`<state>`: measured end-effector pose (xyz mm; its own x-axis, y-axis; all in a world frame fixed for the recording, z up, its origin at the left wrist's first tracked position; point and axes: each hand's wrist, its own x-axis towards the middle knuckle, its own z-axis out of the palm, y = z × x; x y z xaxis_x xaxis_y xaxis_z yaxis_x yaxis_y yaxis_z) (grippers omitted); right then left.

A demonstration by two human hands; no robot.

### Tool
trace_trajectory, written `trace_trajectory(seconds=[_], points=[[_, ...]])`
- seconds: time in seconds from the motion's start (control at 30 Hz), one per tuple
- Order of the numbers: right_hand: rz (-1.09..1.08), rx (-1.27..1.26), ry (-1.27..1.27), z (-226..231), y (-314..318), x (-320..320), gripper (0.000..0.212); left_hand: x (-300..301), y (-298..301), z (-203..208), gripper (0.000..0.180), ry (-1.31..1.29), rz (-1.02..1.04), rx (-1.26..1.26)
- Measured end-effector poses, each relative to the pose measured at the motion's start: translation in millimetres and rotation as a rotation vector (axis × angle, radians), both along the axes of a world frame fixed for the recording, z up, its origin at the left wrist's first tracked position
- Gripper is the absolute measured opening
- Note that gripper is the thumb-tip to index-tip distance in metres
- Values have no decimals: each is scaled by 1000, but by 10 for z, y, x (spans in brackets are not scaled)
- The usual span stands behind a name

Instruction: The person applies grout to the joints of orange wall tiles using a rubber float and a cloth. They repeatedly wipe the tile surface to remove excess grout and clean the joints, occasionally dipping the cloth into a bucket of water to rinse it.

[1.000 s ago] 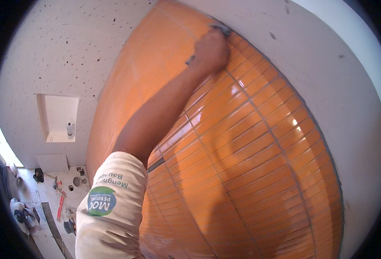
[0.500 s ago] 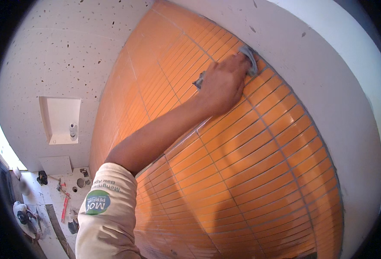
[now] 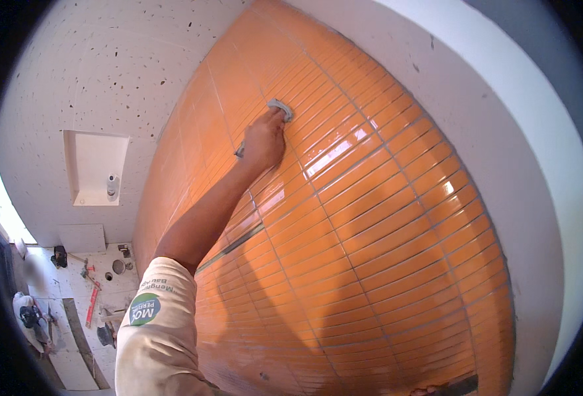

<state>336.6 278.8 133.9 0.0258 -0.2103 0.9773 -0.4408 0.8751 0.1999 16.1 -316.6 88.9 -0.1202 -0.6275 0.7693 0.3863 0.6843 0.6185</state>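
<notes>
Though it has moved inward across orange tiles (image 3: 370, 218), the left hand (image 3: 265, 141) still clutches the grey pad (image 3: 281, 108).

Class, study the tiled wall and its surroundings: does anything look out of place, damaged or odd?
Yes: in the orange tiled wall, below the left hand in the picture, a broad dark strip breaks the otherwise regular pattern. It may be a gap or missing tile; I cannot tell which.
</notes>
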Motion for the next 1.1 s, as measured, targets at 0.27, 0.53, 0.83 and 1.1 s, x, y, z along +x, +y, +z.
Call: trace_trajectory(seconds=[0.27, 0.53, 0.83, 1.1], points=[[-127, 83, 58, -19, -148, 3, 23, 369, 269, 1478, 29, 138, -114, -102], [-36, -245, -132, -79, -423, 64, 31, -98, 214, -62, 30, 113, 23, 112], [317, -642, -350, 33, -611, 64, 52, 219, 731, -1221, 26, -121, -143, 597], [330, -694, -425, -20, -746, 274, 49, 1044, 1978, 514, 31, 402, -158, -92]])
